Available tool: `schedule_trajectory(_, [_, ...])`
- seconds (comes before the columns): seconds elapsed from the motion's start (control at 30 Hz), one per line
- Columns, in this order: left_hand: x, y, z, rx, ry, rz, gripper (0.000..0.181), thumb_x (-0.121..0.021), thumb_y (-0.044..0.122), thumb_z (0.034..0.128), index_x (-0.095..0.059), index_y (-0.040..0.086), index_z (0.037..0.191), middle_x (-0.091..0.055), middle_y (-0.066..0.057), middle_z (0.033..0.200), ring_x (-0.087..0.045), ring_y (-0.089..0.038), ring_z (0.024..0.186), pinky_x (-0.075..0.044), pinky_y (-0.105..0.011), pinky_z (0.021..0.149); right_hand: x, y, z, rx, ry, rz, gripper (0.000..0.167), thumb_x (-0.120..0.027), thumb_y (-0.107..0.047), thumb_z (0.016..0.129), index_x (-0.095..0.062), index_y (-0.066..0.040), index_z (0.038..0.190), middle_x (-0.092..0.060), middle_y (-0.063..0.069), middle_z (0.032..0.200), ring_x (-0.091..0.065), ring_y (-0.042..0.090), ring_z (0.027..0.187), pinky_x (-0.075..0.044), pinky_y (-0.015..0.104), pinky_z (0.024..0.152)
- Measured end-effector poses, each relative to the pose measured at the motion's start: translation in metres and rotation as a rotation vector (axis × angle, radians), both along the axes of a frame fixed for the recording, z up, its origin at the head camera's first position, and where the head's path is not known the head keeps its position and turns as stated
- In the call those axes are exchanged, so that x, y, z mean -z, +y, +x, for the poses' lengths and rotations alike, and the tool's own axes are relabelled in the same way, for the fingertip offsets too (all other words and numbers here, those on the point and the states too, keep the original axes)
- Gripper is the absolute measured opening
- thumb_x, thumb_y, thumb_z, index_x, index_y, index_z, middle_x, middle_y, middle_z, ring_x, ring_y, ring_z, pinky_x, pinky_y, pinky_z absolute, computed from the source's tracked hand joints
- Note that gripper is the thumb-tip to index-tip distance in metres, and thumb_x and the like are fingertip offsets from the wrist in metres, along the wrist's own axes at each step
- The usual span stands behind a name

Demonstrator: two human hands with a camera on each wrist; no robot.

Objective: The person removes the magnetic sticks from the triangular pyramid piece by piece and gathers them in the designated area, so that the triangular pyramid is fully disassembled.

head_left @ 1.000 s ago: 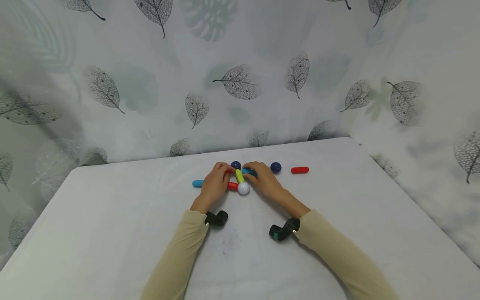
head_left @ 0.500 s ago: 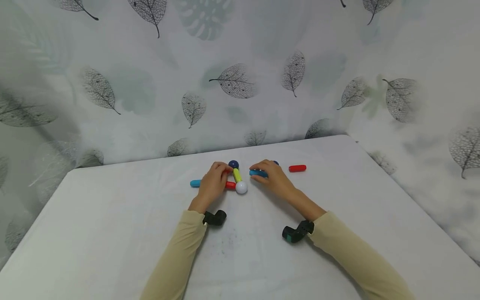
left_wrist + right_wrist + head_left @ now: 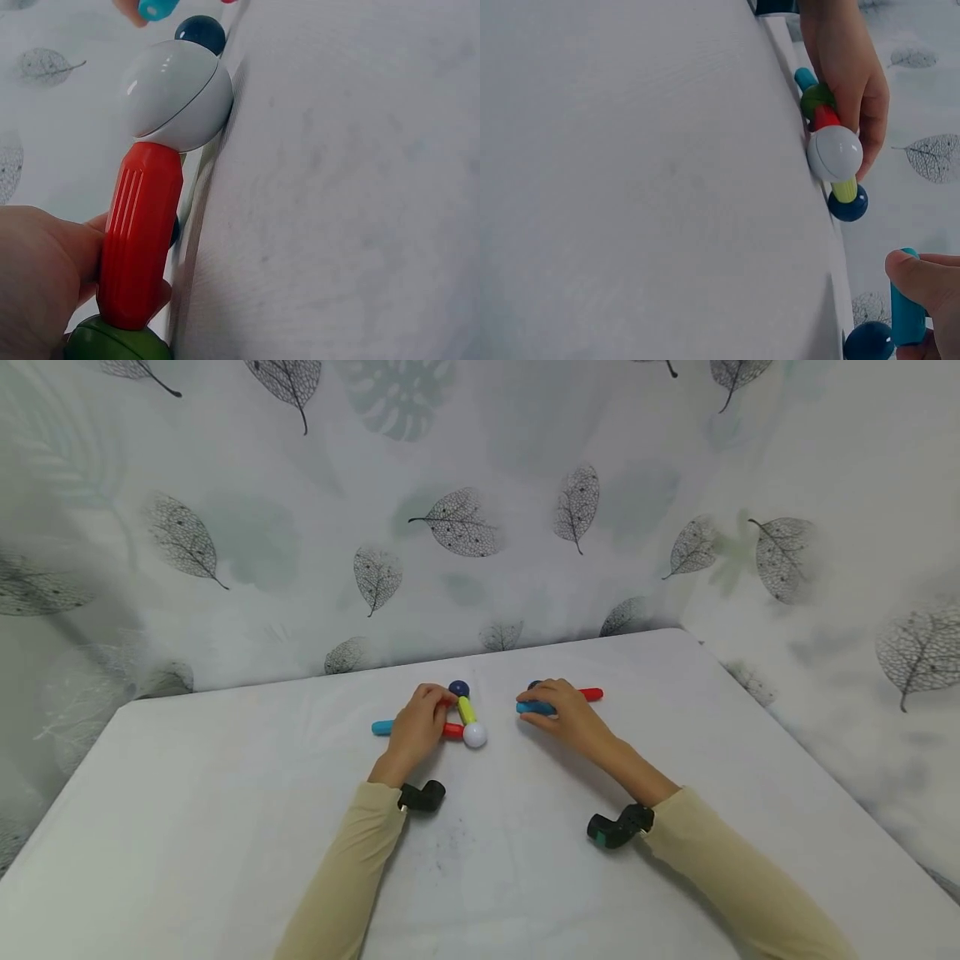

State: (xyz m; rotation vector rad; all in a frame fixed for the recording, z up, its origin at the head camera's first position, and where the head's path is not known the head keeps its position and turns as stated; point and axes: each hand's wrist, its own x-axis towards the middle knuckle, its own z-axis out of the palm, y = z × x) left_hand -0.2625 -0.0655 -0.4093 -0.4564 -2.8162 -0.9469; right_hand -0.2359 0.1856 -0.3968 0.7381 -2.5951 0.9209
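Note:
My left hand (image 3: 417, 724) grips a joined toy building-stick shape, its fingers around a red stick (image 3: 141, 236). A white ball (image 3: 475, 735) and a green ball (image 3: 118, 341) cap that stick's ends. From the white ball a yellow-green stick (image 3: 467, 710) runs to a navy ball (image 3: 459, 689). A light-blue stick (image 3: 382, 727) juts out left of the hand. Apart from this shape, my right hand (image 3: 564, 713) pinches a blue stick (image 3: 908, 315) between thumb and fingers. Part of another red stick shows by the left fingertips; the fingers hide the rest.
A second navy ball (image 3: 869, 342) lies just beyond the right hand, mostly hidden in the head view. Beside that hand, a loose red stick (image 3: 592, 694) is partly covered. The white table (image 3: 247, 827) meets a leaf-patterned wall covering (image 3: 292, 602) behind.
My right hand has drawn the blue stick rightward, away from the joined shape, and now partly covers the loose red stick. The left hand keeps its place on the shape.

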Motion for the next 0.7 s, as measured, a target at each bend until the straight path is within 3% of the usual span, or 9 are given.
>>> schedule_trajectory(0.4, [0.002, -0.002, -0.002, -0.008, -0.055, -0.005, 0.023, -0.049, 0.01, 0.1013, -0.066, 0.009, 0.116, -0.052, -0.013, 0.132, -0.055, -0.029, 0.122, -0.045, -0.044, 0.101, 0.007, 0.03, 0.004, 0.054, -0.029, 0.007, 0.026, -0.074, -0.01, 0.086, -0.071, -0.003, 0.111, -0.067, 0.01, 0.102, -0.055, 0.029, 0.099, -0.048, 0.044, 0.085])
schedule_trajectory(0.7, [0.001, 0.0, -0.002, -0.007, -0.045, 0.001, 0.021, -0.051, 0.008, 0.1002, -0.066, 0.008, 0.115, -0.053, -0.014, 0.131, -0.055, -0.029, 0.12, -0.047, -0.043, 0.1, 0.009, 0.051, 0.003, 0.089, -0.041, 0.064, 0.025, -0.074, -0.01, 0.086, -0.071, -0.003, 0.11, -0.067, 0.011, 0.101, -0.057, 0.028, 0.095, -0.05, 0.041, 0.08])
